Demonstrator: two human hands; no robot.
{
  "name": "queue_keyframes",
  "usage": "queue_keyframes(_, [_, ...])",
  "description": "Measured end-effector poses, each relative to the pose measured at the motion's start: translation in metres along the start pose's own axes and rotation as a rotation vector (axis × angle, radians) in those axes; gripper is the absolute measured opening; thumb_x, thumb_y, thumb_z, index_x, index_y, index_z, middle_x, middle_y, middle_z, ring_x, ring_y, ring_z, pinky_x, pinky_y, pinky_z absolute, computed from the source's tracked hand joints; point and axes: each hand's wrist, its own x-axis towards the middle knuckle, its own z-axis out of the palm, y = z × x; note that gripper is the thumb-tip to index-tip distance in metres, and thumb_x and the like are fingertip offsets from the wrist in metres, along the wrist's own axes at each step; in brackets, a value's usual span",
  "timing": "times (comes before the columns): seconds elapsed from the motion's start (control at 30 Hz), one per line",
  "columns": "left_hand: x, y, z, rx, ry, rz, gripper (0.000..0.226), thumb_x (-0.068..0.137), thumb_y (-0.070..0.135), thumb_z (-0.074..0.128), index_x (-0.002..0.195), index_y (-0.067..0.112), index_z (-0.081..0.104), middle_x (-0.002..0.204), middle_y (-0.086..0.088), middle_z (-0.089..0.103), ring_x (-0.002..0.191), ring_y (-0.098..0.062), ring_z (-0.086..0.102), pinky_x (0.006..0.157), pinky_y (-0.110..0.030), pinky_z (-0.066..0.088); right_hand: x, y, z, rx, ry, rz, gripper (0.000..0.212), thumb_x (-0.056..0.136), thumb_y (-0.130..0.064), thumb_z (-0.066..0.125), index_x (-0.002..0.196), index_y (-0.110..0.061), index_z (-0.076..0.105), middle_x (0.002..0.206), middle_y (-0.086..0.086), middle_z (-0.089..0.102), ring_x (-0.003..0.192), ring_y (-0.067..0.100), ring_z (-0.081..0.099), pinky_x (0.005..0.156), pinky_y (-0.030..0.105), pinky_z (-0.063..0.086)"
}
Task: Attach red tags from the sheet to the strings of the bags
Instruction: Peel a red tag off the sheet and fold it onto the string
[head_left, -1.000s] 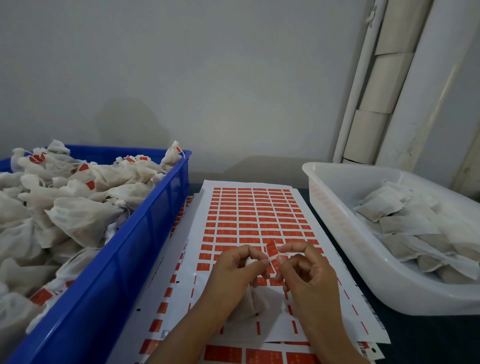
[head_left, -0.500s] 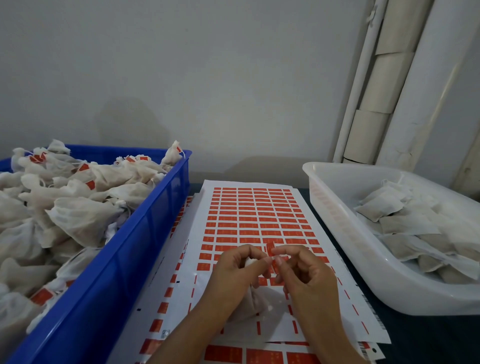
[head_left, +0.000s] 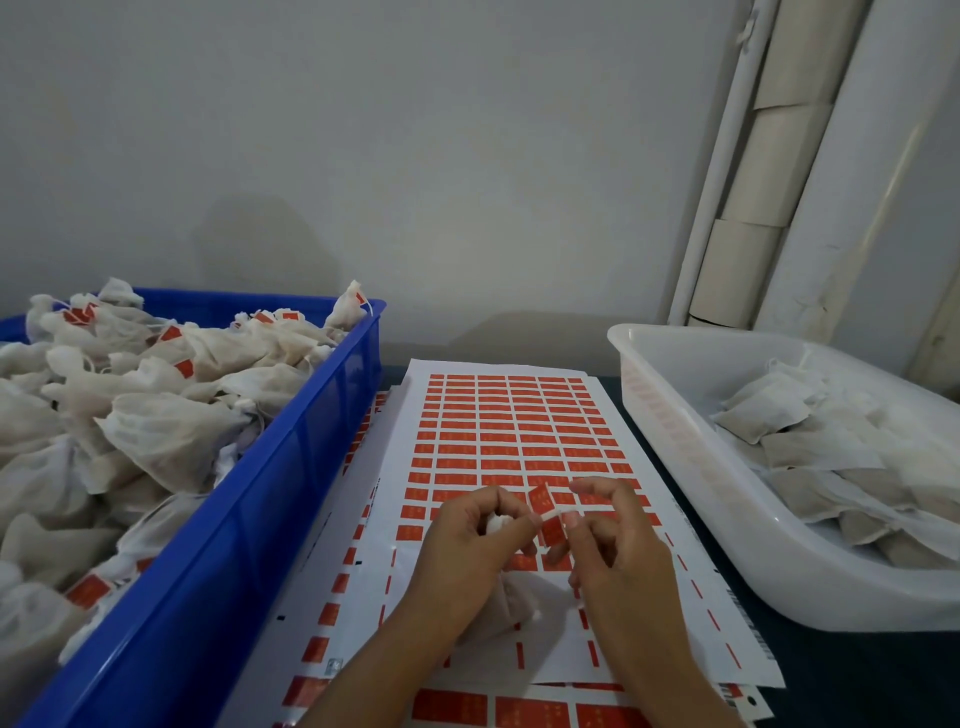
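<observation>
I think I am in the middle of sticking one tag onto one bag's string. My left hand (head_left: 470, 540) has its grip curled around the top of a small white bag (head_left: 511, 603), and the rest of the bag hangs down under my palm, just over the sheet (head_left: 519, 431). My right hand (head_left: 613, 545) pinches a red tag (head_left: 543, 504) with the tips of its fingers, right beside my left fingers. The string itself is too thin for me to see well, but a pale bit shows between my two hands. The sheet lies flat on the desk (head_left: 857, 675) under my hands, with many red tags on it in rows. The blue bin (head_left: 249, 519) on my left is full of bags that have red tags. The white tray (head_left: 727, 519) on my right holds bags with no tags that I can see. Next I think I must fold the tag over the string and press it flat so it sticks. Then the bag can go with the tagged ones, I guess.
</observation>
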Motion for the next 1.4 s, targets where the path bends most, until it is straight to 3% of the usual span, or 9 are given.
queue_keyframes(0.1, [0.0, 0.0, 0.0, 0.007, -0.002, 0.003, 0.014, 0.086, 0.019, 0.062, 0.072, 0.02, 0.061, 0.06, 0.018, 0.062, 0.062, 0.004, 0.06, 0.054, -0.004, 0.044, 0.0, 0.0, -0.001, -0.091, -0.012, -0.02, 0.03, 0.082, -0.049, 0.037, 0.11, -0.038, 0.041, 0.086, -0.014, 0.066, 0.07, 0.0, 0.064, 0.076, 0.021, 0.055])
queue_keyframes(0.23, [0.0, 0.0, 0.0, 0.011, -0.003, 0.026, 0.016, 0.087, 0.016, 0.06, 0.072, 0.021, 0.062, 0.059, 0.017, 0.06, 0.059, 0.003, 0.058, 0.055, -0.006, 0.044, 0.003, 0.002, -0.002, -0.167, -0.008, 0.0, 0.024, 0.09, -0.042, 0.04, 0.113, -0.035, 0.042, 0.099, -0.018, 0.056, 0.086, 0.005, 0.061, 0.088, 0.027, 0.052])
queue_keyframes(0.33, [0.001, 0.001, -0.001, 0.001, -0.008, 0.03, 0.016, 0.087, 0.016, 0.061, 0.072, 0.02, 0.062, 0.059, 0.017, 0.061, 0.059, 0.002, 0.058, 0.054, -0.006, 0.044, 0.005, 0.002, -0.003, -0.026, -0.045, -0.011, 0.024, 0.083, -0.047, 0.042, 0.1, -0.032, 0.051, 0.098, -0.019, 0.059, 0.09, 0.002, 0.058, 0.082, 0.011, 0.044])
queue_keyframes(0.4, [0.001, 0.001, -0.001, -0.001, -0.02, 0.033, 0.016, 0.087, 0.016, 0.06, 0.072, 0.019, 0.062, 0.058, 0.017, 0.061, 0.058, 0.002, 0.059, 0.054, -0.006, 0.043, 0.006, 0.002, -0.002, 0.031, -0.057, -0.015, 0.011, 0.085, -0.04, 0.049, 0.091, -0.032, 0.054, 0.091, -0.017, 0.061, 0.088, 0.0, 0.058, 0.073, 0.006, 0.042])
queue_keyframes(0.57, [0.001, 0.0, -0.001, 0.002, -0.037, 0.026, 0.015, 0.087, 0.018, 0.06, 0.072, 0.021, 0.063, 0.06, 0.017, 0.061, 0.061, 0.004, 0.059, 0.054, -0.005, 0.044, 0.008, 0.008, -0.002, 0.079, -0.076, 0.009, 0.005, 0.088, -0.024, 0.057, 0.089, -0.021, 0.06, 0.089, -0.007, 0.064, 0.088, 0.008, 0.061, 0.079, 0.011, 0.045])
queue_keyframes(0.93, [0.002, 0.0, -0.001, 0.023, -0.036, 0.019, 0.017, 0.087, 0.018, 0.061, 0.071, 0.022, 0.063, 0.061, 0.017, 0.062, 0.062, 0.004, 0.059, 0.054, -0.004, 0.043, 0.011, 0.006, -0.005, 0.108, -0.064, 0.024, 0.011, 0.089, -0.025, 0.055, 0.08, -0.023, 0.06, 0.082, -0.009, 0.064, 0.079, 0.004, 0.06, 0.069, 0.003, 0.039])
queue_keyframes(1.4, [0.003, -0.002, -0.001, 0.082, -0.076, 0.044, 0.015, 0.086, 0.018, 0.063, 0.073, 0.024, 0.062, 0.067, 0.02, 0.062, 0.07, 0.005, 0.06, 0.056, -0.004, 0.044, 0.012, 0.007, -0.01, 0.04, 0.013, 0.017, 0.013, 0.09, -0.022, 0.055, 0.082, -0.016, 0.063, 0.078, -0.009, 0.063, 0.076, 0.004, 0.058, 0.069, 0.007, 0.039])
